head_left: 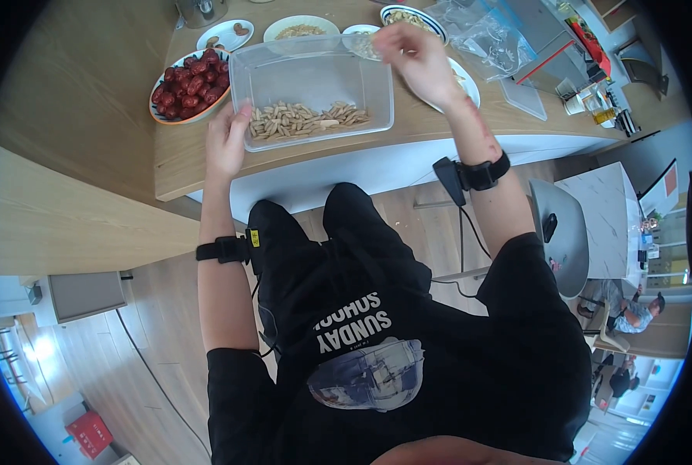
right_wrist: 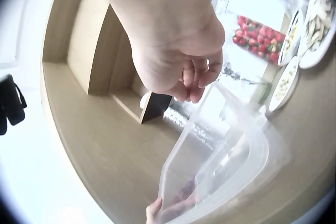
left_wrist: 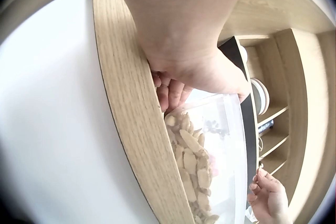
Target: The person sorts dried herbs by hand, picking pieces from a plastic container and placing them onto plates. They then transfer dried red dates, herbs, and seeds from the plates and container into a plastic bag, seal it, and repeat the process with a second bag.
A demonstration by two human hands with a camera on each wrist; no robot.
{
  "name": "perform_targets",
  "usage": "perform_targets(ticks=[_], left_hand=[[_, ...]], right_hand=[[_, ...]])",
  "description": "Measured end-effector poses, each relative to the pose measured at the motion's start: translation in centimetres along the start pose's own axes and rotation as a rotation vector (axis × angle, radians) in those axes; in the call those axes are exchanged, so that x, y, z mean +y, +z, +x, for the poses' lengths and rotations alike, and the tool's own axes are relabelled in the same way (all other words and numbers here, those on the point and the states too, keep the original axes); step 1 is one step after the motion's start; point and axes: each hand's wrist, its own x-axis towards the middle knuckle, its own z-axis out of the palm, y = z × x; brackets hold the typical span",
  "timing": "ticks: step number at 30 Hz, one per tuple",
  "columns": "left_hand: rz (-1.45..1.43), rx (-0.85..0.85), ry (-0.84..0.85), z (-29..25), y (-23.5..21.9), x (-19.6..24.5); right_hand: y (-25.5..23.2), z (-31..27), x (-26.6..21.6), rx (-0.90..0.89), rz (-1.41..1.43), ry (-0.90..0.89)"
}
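Observation:
The left hand (head_left: 228,141) grips the left end of a clear plastic box (head_left: 241,77), thumb against its side wall; in the left wrist view several fingers (left_wrist: 176,91) curl at its corner. Long pale pieces (head_left: 284,120) lie in the box along its near side. Above the box's far right corner is the right hand (head_left: 417,62), its fingers bent. In the right wrist view the right hand (right_wrist: 189,77) hangs over the box's rim (right_wrist: 170,163) with curled fingers; whether something small is between them cannot be told.
A bowl of red dates (head_left: 191,89) stands left of the box. Behind it are a small plate (head_left: 214,32) and a plate of pale bits (head_left: 301,29). A patterned bowl (head_left: 439,29), plastic bags (head_left: 478,39) and a clear lid (head_left: 526,101) lie to the right.

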Motion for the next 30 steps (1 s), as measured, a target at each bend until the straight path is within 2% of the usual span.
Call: perform_targets(ticks=[2,3,5,6,8,12,14,17,21,23,25,26,29,30], left_hand=[[-0.017,0.009,0.008,0.1,0.1,-0.1],[0.002,-0.002,-0.001,0.1,-0.1,-0.3],[0.018,-0.014,-0.008,0.1,0.0,-0.3],[0.002,0.000,-0.008,0.0,0.1,-0.2],[-0.015,0.017,-0.005,0.1,0.1,-0.1],[-0.002,0.009,-0.002,0.0,0.1,-0.1],[-0.002,0.006,0.000,0.0,0.1,0.1],[0.008,0.002,-0.007,0.0,0.0,0.2],[0.016,0.007,-0.013,-0.1,0.0,0.4],[0.015,0.010,-0.017,0.0,-0.1,0.3],[-0.014,-0.019,-0.009,0.0,-0.1,-0.1],[-0.011,-0.030,-0.013,-0.1,0.0,0.0],[-0.081,-0.020,-0.019,-0.2,0.1,0.6],[-0.082,-0.033,-0.017,-0.2,0.1,0.5]], right_hand=[[-2.4,0.3,1.7,0.151,0.148,0.161],[-3.8,0.3,3.1,0.150,0.146,0.160],[-6.2,-0.2,5.8,0.280,0.015,0.340],[-6.6,-0.7,6.1,0.282,0.013,0.339],[-7.2,-1.5,6.8,0.333,-0.066,0.464],[-7.6,-2.7,9.0,0.358,-0.053,0.508],[-7.7,-3.1,9.6,0.336,-0.185,0.536],[-8.0,-3.7,11.5,0.306,-0.282,0.468],[-7.3,-4.1,11.2,0.300,-0.430,0.412],[-5.8,-3.7,9.0,0.467,-0.533,0.140],[-3.3,-3.1,1.9,0.318,-0.233,0.104],[-2.2,-3.0,-0.3,0.132,-0.167,0.063],[2.4,-2.7,-2.8,-0.396,-0.080,-0.044],[3.7,-2.6,-3.0,-0.387,-0.076,-0.046]])
